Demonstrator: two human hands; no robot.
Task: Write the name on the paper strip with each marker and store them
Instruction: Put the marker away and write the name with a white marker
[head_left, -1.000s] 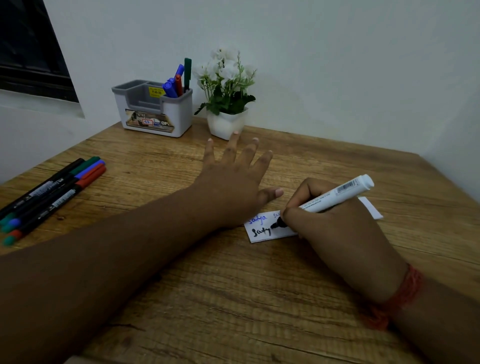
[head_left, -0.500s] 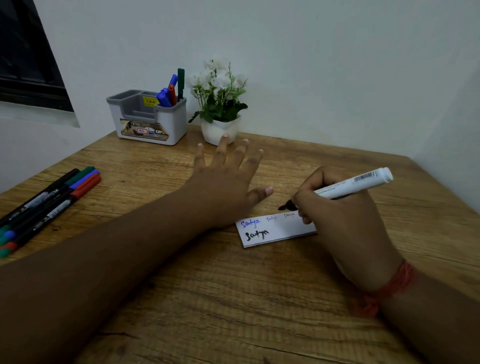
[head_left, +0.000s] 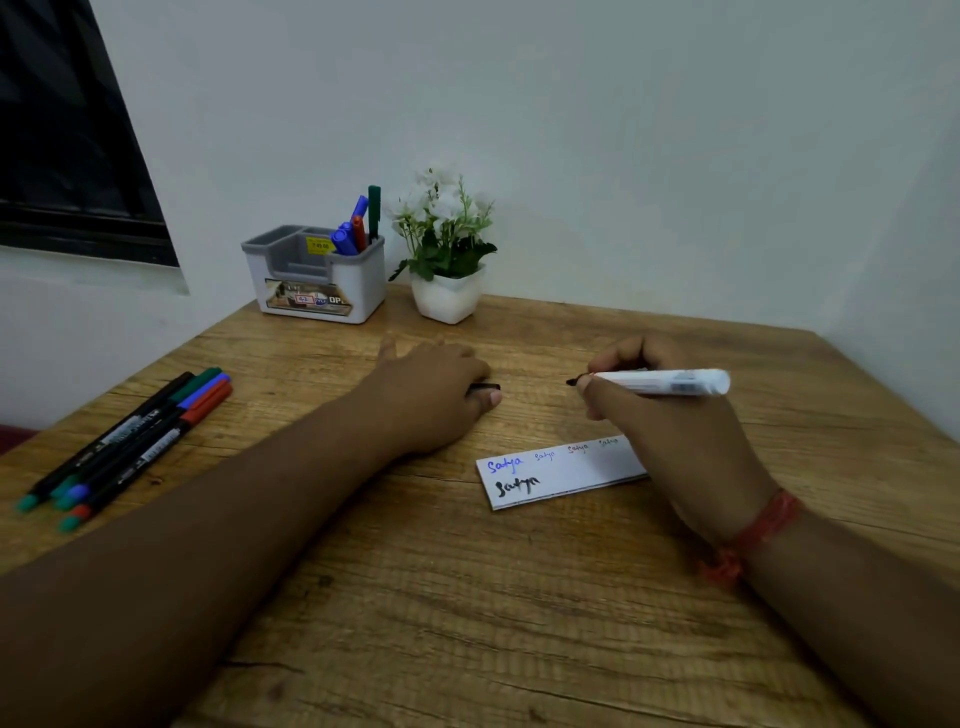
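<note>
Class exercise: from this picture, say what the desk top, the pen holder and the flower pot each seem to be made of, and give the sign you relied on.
Desk top: wood or wood-look laminate, matte; grain lines show.
Pen holder: probably moulded plastic, smooth grey and white walls.
Flower pot: white, smooth; plastic or ceramic, cannot tell which.

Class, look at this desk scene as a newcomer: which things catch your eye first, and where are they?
The right hand holds a white marker above the paper strip, which bears a name in several inks. The left hand rests on a black cap mid-desk. Four pens lie at the left edge.
</note>
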